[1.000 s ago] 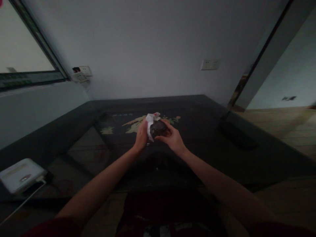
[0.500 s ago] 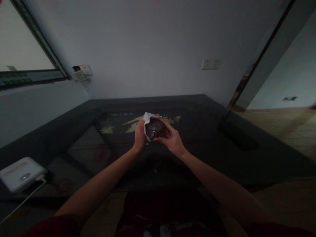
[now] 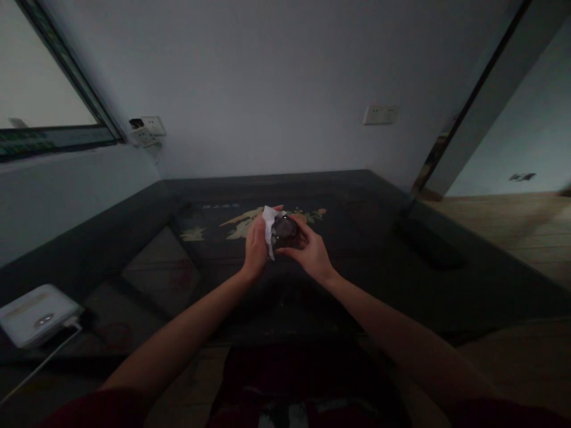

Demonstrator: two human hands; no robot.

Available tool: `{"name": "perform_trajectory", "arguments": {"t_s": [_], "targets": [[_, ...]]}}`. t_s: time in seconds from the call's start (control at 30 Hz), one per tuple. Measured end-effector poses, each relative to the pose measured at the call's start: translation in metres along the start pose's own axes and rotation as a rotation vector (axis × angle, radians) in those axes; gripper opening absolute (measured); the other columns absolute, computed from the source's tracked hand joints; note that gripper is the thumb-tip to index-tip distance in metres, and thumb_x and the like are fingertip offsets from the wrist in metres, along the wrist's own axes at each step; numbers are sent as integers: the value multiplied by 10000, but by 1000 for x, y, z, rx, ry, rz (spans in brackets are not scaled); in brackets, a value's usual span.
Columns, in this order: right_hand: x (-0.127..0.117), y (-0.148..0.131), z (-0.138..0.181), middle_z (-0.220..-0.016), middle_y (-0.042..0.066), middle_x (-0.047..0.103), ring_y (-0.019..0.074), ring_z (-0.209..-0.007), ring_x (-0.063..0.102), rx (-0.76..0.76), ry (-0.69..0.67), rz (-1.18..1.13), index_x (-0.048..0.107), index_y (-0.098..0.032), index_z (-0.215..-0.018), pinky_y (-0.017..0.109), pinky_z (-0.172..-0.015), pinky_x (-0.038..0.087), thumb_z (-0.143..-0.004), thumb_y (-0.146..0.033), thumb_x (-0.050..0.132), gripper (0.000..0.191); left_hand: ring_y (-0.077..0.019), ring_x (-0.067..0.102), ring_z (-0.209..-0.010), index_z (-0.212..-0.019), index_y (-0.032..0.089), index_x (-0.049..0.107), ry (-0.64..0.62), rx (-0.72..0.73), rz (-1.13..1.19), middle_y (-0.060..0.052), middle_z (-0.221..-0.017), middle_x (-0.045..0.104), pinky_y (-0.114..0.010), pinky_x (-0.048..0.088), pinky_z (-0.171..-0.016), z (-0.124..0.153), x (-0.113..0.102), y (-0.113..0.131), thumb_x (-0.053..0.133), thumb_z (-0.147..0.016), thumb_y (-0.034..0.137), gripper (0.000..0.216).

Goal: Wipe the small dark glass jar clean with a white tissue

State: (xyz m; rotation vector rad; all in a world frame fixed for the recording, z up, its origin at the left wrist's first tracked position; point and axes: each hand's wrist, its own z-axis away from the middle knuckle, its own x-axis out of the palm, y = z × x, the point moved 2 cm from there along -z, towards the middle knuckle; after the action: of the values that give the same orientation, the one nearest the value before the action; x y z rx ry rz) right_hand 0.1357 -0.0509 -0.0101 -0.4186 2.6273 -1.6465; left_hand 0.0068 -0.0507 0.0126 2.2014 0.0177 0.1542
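Over the middle of the dark table, my right hand point(image 3: 313, 252) is closed round a dark, shiny, rounded object point(image 3: 284, 232), its fingers behind and its thumb in front. The object looks glassy, but its exact kind is unclear in the dim light. My left hand point(image 3: 256, 242) presses a white tissue point(image 3: 269, 226) against the object's left side. Part of the tissue sticks up above that hand, and a corner hangs below. The left fingertips are partly hidden behind the tissue.
The dark glossy table point(image 3: 339, 297) carries a printed bird-and-flower picture point(image 3: 244, 228). A white box-shaped device point(image 3: 41, 315) with a cable stands at the left. Toward the right lies a dark flat item point(image 3: 430, 246). Wall sockets point(image 3: 381, 115) sit behind the table.
The dark object has turned in my hands, so a different side faces me. My left hand and the tissue have shifted slightly, with the tissue now more upright along the object's left side.
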Motion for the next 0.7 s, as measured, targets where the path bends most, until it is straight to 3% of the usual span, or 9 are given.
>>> {"name": "perform_trajectory", "arguments": {"t_s": [0.17, 0.27, 0.33, 0.4, 0.57, 0.7], "targets": [[2, -6, 3, -1350, 132, 577, 289, -1229, 565, -44, -48, 58, 528, -198, -1324, 440, -1046, 468, -536, -286, 876, 867, -252, 667, -987, -877, 152, 706, -57, -343, 343, -76, -940, 736, -358, 526, -858, -14, 5, -8, 446, -828, 325, 316], [2, -6, 3, -1383, 145, 546, 298, -1248, 547, -46, -58, 73, 526, -185, -1327, 443, -1048, 463, -530, -308, 881, 881, -263, 670, -965, -824, 148, 698, 15, -441, 359, -83, -883, 733, -360, 529, -843, -15, 3, -13, 483, -799, 349, 296], [3, -5, 3, -1359, 144, 569, 294, -1231, 563, -23, -46, 62, 527, -185, -1324, 439, -1043, 468, -531, -329, 880, 880, -256, 663, -960, -846, 150, 695, 99, -381, 234, -79, -899, 728, -353, 513, -857, -13, -1, -14, 508, -810, 384, 301], [3, -2, 1, -1314, 133, 607, 284, -1201, 588, 7, -25, 27, 533, -192, -1313, 437, -1042, 470, -538, -349, 874, 861, -241, 644, -983, -921, 157, 693, 112, -218, 72, -83, -976, 716, -348, 482, -901, -8, -3, -11, 488, -856, 439, 355], [-2, 6, -3, -1229, 111, 661, 268, -1142, 627, 44, 50, -17, 560, -201, -1270, 446, -1056, 456, -548, -343, 867, 797, -218, 554, -1155, -1144, 198, 606, -18, 177, -157, -110, -1221, 616, -374, 374, -1041, 9, 2, -1, 391, -939, 504, 427], [-5, 7, -4, -1227, 99, 664, 259, -1128, 634, 45, 69, -5, 567, -210, -1259, 437, -1048, 468, -541, -317, 871, 787, -218, 515, -1215, -1191, 203, 585, -42, 153, -144, -114, -1293, 576, -383, 348, -1069, 10, 5, -3, 408, -943, 471, 406]]}}
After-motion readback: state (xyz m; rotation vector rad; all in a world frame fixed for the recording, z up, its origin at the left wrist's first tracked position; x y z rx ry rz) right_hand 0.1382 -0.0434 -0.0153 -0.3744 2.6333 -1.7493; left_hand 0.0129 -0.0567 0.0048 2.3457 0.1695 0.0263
